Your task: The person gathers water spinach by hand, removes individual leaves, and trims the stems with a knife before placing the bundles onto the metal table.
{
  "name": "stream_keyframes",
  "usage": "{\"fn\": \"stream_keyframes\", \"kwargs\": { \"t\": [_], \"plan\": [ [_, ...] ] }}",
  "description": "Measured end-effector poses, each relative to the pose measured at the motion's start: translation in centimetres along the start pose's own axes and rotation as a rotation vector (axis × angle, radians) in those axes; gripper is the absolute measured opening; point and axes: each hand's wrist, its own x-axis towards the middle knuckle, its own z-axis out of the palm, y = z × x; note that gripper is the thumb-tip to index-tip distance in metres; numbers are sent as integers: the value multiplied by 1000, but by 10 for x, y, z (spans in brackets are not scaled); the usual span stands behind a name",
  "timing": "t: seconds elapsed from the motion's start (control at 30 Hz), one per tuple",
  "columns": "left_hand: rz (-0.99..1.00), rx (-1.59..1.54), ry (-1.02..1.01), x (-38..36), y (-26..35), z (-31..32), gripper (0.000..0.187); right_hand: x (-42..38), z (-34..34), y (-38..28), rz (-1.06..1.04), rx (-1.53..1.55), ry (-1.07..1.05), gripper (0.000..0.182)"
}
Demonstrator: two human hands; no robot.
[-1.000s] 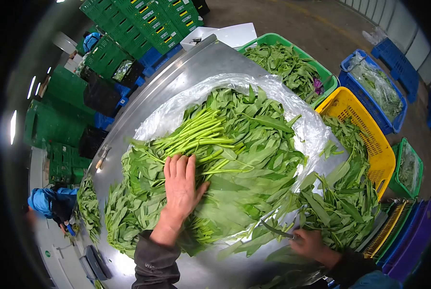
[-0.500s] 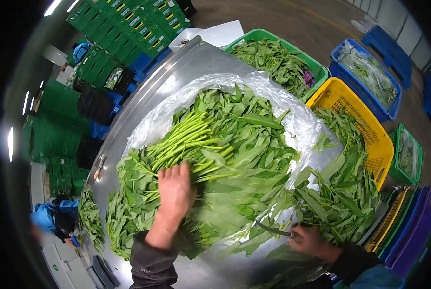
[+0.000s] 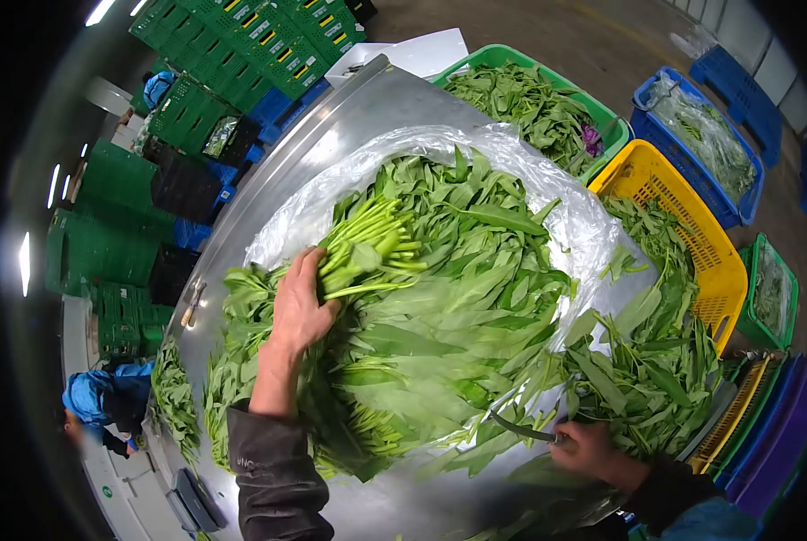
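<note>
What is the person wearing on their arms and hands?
Both hands are bare, with no gloves. The left hand comes out of a dark grey sleeve with small pale lettering near the cuff. The right hand comes out of a dark sleeve with a blue garment edge behind it.

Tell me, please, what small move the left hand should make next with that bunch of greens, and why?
Probably lift the bunch of stems clear of the pile: the left hand already grips it, stem ends raised above the leaves, while the right hand holds the knife low at the table edge.
</note>
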Motion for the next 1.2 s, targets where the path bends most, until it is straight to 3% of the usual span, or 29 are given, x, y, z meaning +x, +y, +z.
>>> {"fn": "stream_keyframes", "kwargs": {
  "t": [0.1, 0.13, 0.23, 0.3, 0.37, 0.43, 0.53, 0.57, 0.63, 0.7, 0.77, 0.8, 0.93, 1.0, 1.2],
  "plan": [
    [-75, -161, -149, 4, -4, -5, 78, 0, 3, 0, 7, 9, 10, 32],
    [-29, -152, -248, 6, -3, -13, 89, -1, 3, 0, 0, 1, 14, 32],
    [15, 75, -155, 3, 0, -7, 97, -1, 4, 3, 2, -12, -2, 32],
    [94, 243, -27, 3, 2, -1, 92, 1, -1, -2, 6, -14, -14, 31],
    [-78, 46, -85, 13, 1, -5, 77, 2, -3, -5, 18, -16, -24, 31],
    [-53, -67, 10, 15, -3, -10, 59, 2, -3, -6, -2, 6, 12, 30],
    [-38, -21, -41, 13, -11, -24, 52, -1, 0, -2, -37, 42, 45, 29],
    [-106, -184, -15, 10, -20, -27, 48, -3, 0, -1, -38, 45, 47, 29],
    [-237, -494, 1, 6, -26, -41, 40, -2, -5, -10, 164, 203, -9, 28],
    [-169, -724, 66, 2, -41, -48, 38, 0, -13, -37, 148, 268, 59, 20],
    [-138, -838, 74, -4, -45, -56, 37, 1, -18, -60, 523, 1142, 98, 18],
    [-152, -847, 92, -7, -44, -58, 33, 5, -26, -68, 539, 1082, -55, 22],
    [-185, -948, 200, -13, -42, -59, 28, 58, -28, -114, 324, 1051, -211, 26],
    [-183, -936, 199, -15, -46, -59, 30, 86, -18, -136, 347, 1314, -50, 28],
    [-160, -845, 249, -24, -43, -57, 32, 187, 22, -174, 67, 1647, -107, 31]
  ]
}}
